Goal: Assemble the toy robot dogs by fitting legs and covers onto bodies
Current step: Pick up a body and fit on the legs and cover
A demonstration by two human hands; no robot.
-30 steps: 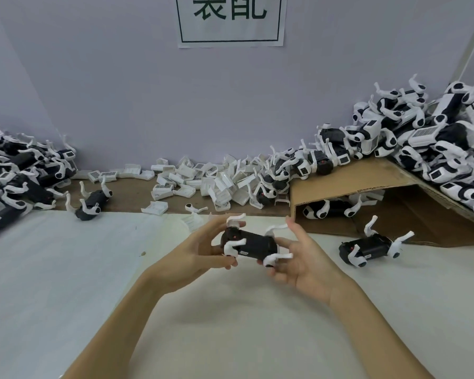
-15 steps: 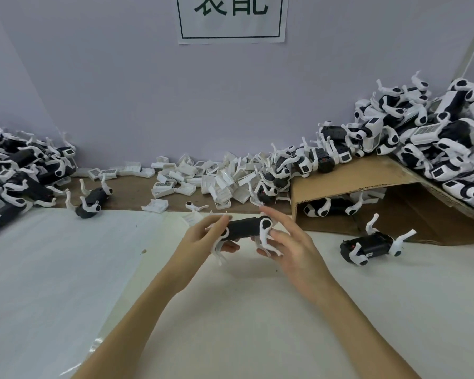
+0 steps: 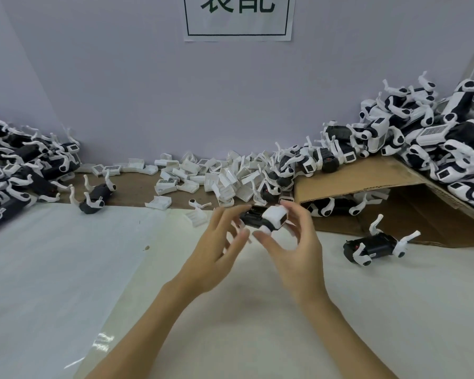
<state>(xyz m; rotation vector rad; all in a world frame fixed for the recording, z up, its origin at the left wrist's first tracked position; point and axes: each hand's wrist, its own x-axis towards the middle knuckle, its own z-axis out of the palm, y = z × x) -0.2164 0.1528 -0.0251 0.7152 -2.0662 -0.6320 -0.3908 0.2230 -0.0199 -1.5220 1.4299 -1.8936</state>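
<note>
Hands, left (image 3: 216,250) and right (image 3: 293,250), now hold dog body (image 3: 253,221) turned, seemingly with white cover (image 3: 275,216) on.

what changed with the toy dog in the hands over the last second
The toy dog was turned over between both hands: its white legs pointed up a second ago, and now its white end block faces the camera. The right hand keeps its grip on that white end. The left hand has spread its fingers and looks blurred, so its hold is unclear. The lone dog by the cardboard and the heap of white covers stayed put.
</note>
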